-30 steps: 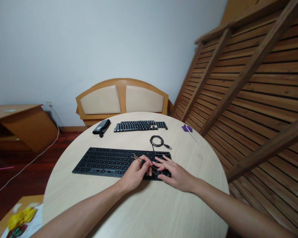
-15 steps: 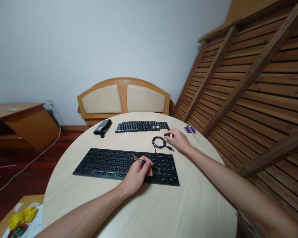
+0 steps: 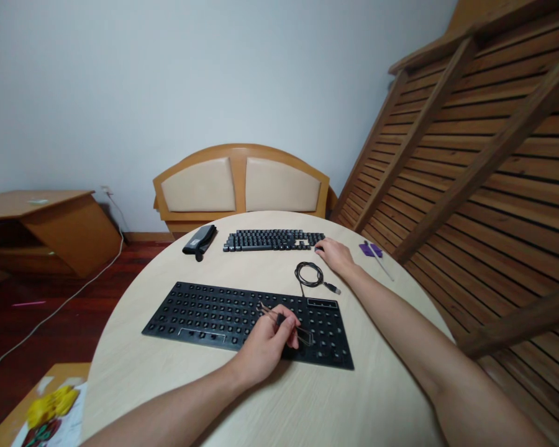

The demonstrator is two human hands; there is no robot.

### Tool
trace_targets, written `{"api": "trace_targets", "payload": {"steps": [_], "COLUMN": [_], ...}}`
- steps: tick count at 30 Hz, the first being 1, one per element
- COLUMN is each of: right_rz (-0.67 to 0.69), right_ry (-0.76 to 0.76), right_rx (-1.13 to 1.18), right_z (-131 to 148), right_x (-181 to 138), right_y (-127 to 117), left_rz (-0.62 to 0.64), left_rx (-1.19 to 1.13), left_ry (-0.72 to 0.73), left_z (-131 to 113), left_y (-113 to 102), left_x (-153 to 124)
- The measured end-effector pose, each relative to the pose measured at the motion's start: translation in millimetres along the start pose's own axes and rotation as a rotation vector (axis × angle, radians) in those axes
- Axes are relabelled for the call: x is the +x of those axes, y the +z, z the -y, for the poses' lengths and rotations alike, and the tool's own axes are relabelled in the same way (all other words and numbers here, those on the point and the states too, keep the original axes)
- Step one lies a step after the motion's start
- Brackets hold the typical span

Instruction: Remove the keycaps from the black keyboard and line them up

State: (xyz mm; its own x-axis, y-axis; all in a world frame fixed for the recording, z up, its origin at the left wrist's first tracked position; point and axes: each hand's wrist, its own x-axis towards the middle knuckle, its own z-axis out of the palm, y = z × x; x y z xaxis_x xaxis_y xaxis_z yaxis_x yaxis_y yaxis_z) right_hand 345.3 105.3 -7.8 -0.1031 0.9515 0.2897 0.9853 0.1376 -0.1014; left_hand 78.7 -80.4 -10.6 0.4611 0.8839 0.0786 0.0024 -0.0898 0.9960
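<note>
A black keyboard base [image 3: 200, 310] without keycaps lies at a slant on the near part of the round table. Over its right half, my left hand [image 3: 268, 341] is closed around a wire keycap puller [image 3: 281, 319] with a black middle, its wire loops sticking out on both sides. My right hand [image 3: 336, 254] reaches to the right end of the rows of loose dark keycaps [image 3: 265, 239] set out farther back. A small dark keycap [image 3: 318, 249] sits between its pinched fingertips, at the table surface or just above it.
A coiled black USB cable [image 3: 309, 274] runs from the base's back edge. A black pouch [image 3: 200, 241] lies at back left. Purple pieces [image 3: 369, 249] and a thin light rod [image 3: 382, 267] lie at the right, near a slatted wooden frame [image 3: 484, 149].
My right hand has brought the keycap closer to the right end of the keycap rows. The left hand keeps the puller over the base. The whole view has shifted slightly.
</note>
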Motion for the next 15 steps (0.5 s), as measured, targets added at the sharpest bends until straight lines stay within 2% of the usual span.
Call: {"api": "trace_targets", "payload": {"steps": [15], "right_rz": [0.008], "right_ry": [0.043], "right_rx": [-0.029], "right_z": [2.8], "right_x": [14.2], "right_y": [11.4], "left_rz": [0.021], "left_rx": [-0.013], "left_ry": [-0.012], "left_z": [0.9], "left_y": [0.2], "left_x": [-0.5]}}
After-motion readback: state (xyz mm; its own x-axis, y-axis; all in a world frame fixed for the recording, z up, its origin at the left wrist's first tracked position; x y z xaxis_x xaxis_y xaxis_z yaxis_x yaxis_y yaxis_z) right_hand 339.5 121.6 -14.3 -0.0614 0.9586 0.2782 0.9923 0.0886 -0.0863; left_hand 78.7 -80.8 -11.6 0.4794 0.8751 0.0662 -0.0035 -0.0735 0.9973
